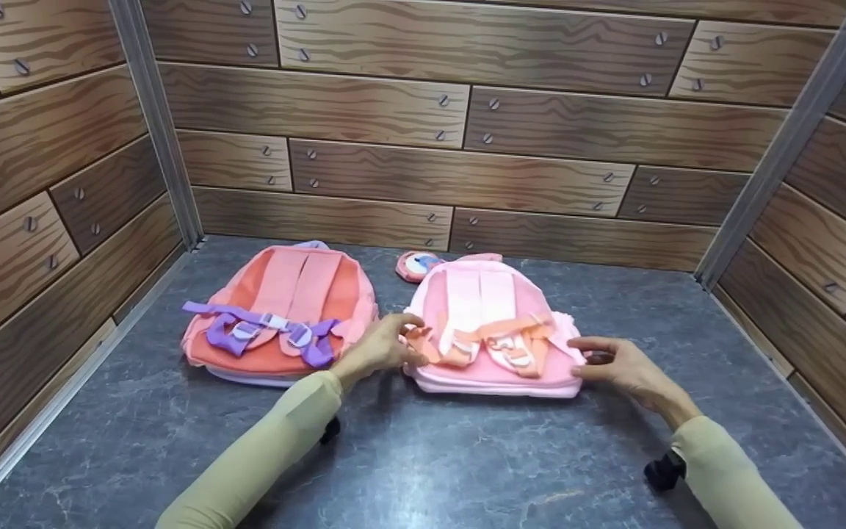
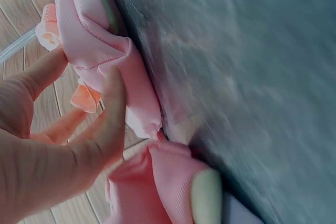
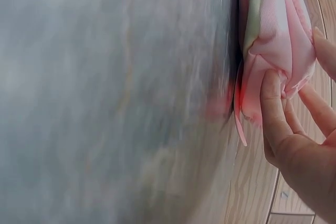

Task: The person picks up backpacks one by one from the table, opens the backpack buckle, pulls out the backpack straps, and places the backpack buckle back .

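Note:
A light pink backpack (image 1: 496,294) with orange straps (image 1: 526,345) lies on the dark marbled table, its strap side up. My left hand (image 1: 382,344) holds its left lower side, with thumb and fingers on either side of the fabric edge; a loose orange strap end (image 2: 85,98) shows near those fingers. At the opposite lower corner my right hand (image 1: 628,371) pinches the pink fabric (image 3: 278,45) between thumb and fingers. Close to the left hand lies a coral backpack (image 1: 276,279) with purple straps (image 1: 228,338), also strap side up.
Behind the pink backpack, a small pink disc-like piece (image 1: 416,266) with a white and blue centre pokes out. Wood-patterned panels (image 1: 393,110) wall the table at the back and both sides, with grey metal posts (image 1: 162,125) at the corners.

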The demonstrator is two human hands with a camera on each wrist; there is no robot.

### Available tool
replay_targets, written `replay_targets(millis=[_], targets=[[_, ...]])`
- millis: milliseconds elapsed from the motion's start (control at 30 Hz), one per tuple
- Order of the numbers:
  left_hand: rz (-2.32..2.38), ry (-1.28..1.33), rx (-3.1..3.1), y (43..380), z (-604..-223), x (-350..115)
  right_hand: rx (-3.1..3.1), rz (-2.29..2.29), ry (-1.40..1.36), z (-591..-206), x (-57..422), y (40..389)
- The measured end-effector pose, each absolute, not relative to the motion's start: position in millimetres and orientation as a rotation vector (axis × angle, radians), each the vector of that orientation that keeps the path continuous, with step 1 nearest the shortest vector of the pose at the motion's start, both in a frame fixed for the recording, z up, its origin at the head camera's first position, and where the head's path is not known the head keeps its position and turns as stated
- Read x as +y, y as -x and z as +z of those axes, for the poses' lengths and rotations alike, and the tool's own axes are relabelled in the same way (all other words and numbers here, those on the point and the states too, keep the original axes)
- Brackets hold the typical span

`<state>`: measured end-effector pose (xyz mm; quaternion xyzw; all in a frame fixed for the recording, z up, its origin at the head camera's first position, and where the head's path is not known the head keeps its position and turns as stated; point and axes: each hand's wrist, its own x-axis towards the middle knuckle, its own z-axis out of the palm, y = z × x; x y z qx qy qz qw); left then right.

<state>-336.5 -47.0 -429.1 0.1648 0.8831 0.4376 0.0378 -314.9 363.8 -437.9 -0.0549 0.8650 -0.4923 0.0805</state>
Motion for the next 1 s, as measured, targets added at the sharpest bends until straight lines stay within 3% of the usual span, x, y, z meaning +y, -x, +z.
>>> replay_targets(millis=[367, 1000], targets=[[1.385, -0.573, 2.663, 334, -434, -16, 2.570, -1.430, 0.173, -437, 404, 309], [1.510, -0.460, 2.510, 337, -434, 44, 2.527, -1.440, 0.183, -434, 465, 302]])
